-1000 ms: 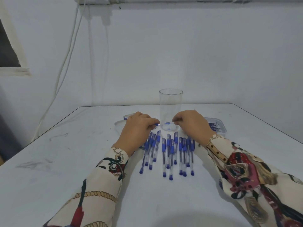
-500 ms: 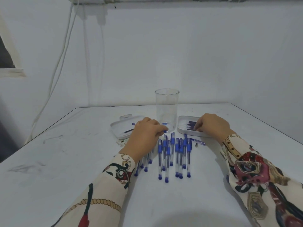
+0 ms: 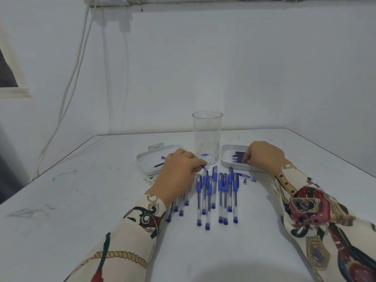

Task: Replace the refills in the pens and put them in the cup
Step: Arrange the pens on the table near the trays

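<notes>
A clear plastic cup (image 3: pixel 207 135) stands upright at the table's middle, with nothing in it. Several blue pens (image 3: pixel 215 192) lie in a row in front of it. My left hand (image 3: pixel 179 169) holds a pen barrel (image 3: pixel 204 166) by its blue end, just left of the cup's base. My right hand (image 3: pixel 262 154) reaches into the right white tray (image 3: pixel 225 157), its fingertips pinching among the dark blue refills (image 3: pixel 238 156). A loose pen part (image 3: pixel 247 177) and a small metal tip (image 3: pixel 245 181) lie right of the row.
A second white tray (image 3: pixel 146 161) left of the cup holds a refill (image 3: pixel 159 165) and a small blue piece. Small bits lie on the table near its front edge. White cables hang down the wall at the left. The white table's edges run left and right.
My right hand left the pen in front of the cup and moved right into the refill tray. My left hand stayed by the cup, holding the barrel. The view shifted slightly.
</notes>
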A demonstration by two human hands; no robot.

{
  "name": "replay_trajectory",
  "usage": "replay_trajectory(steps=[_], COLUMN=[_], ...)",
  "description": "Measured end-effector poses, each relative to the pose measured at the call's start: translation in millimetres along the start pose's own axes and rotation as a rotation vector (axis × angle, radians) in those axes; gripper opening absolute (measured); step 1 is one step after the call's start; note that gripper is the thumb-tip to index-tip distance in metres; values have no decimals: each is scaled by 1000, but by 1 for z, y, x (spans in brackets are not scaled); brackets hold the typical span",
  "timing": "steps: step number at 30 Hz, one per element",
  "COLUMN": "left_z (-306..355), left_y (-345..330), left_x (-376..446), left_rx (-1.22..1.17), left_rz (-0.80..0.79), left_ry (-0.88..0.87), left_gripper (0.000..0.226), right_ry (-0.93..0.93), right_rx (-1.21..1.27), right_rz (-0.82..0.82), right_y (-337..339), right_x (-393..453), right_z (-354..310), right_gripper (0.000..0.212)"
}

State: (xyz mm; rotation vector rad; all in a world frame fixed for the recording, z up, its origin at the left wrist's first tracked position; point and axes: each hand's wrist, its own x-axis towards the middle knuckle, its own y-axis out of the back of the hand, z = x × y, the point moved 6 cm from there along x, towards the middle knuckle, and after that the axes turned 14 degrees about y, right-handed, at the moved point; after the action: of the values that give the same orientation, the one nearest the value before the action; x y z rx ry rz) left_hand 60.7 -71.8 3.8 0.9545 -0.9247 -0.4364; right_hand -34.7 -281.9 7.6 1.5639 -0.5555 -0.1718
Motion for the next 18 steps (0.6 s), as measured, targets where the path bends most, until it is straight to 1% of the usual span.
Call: replay_trajectory(steps=[3,9,18], left_z=[-1,-1,0], left_y=[1,1,-1], left_x=[0,-1,-1], left_rx=[4,9,23], left_rz=[0,-1,-14], left_ry=[4,7,9], left_gripper=[28,28,29], right_ry=[20,55,51], right_rx=[-28,-87,-42], right_rz=[1,-12,-18], right_y=[0,0,-1], right_x=[-1,-1,-1], right_z=[0,-1,-1], right_gripper=[18,15,11])
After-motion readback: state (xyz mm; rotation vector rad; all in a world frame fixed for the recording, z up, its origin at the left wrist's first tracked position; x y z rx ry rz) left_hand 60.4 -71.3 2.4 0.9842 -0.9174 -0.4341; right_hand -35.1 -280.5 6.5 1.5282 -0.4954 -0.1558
